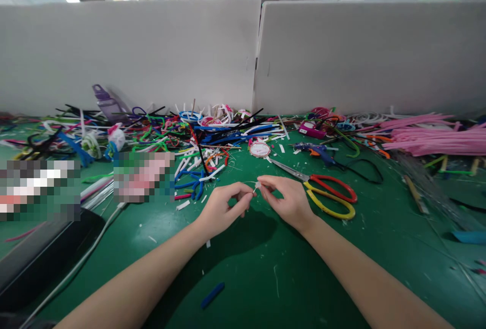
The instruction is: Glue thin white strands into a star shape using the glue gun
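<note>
Head view: both hands meet over the green tabletop, just in front of the person. The left hand and the right hand each pinch one end of a tiny white piece, with a thin pale strand, barely visible, arching from it toward the left fingers; both sets of fingers are closed on it in a fine fingertip pinch. The piece looks very light and limp, too small to show more, so it likely needs a tip-to-tip hold close to its ends, and it could slip or be lost among the scraps if let go. Just beyond the right hand lie scissors with red and yellow handles, blades pointing toward a small round tape roll; the blade tips are near the fingers and are the one sharp edge close by. Farther back is a heap of coloured pipe cleaners, a blue glue gun, and to the right a bundle of pink pipe cleaners. White partition boards close off the rear. The bare green stretch between the forearms, holding only a blue scrap, gives the open room.
</note>
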The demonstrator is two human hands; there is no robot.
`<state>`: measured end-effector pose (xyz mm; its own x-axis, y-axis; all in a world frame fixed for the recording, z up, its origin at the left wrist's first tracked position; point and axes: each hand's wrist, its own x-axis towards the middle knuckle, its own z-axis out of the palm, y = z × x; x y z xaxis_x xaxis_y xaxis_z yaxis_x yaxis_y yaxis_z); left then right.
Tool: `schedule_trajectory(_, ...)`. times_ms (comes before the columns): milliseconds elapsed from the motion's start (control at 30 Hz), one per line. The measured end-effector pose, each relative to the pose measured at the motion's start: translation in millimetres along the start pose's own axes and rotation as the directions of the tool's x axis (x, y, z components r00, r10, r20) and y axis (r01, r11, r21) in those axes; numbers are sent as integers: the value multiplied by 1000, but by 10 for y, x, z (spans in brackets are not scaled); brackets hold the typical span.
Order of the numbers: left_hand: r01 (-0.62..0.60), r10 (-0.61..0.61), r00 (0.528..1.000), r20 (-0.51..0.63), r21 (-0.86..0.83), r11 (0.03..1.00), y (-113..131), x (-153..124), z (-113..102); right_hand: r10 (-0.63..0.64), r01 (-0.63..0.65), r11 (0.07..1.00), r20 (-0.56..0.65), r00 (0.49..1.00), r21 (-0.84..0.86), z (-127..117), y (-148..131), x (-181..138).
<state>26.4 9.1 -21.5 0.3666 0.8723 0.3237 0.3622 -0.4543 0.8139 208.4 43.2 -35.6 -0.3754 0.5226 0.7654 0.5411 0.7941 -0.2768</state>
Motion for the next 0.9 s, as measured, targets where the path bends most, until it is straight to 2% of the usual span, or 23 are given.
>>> schedule_trajectory(333, 30, -30, 1000, -6, -40, 999, -42, 22, -7, 78, -96, 989, 154, 985, 115, 44, 44, -30)
schedule_trajectory(467, 7, -9, 999, -40, -34, 999, -67, 33, -11, 61, -75, 992, 141, 988, 97, 36, 42, -24)
schedule_trajectory(700, -96, 102, 991, -86, 80, 992, -30, 44, -23, 37, -46, 996, 129, 991, 70, 21, 49, -22)
schedule_trajectory(900, -124, 139, 983, -120, 126, 984, -43, 48, -13, 22, -29, 998, 131, 991, 52, 3, 34, -13)
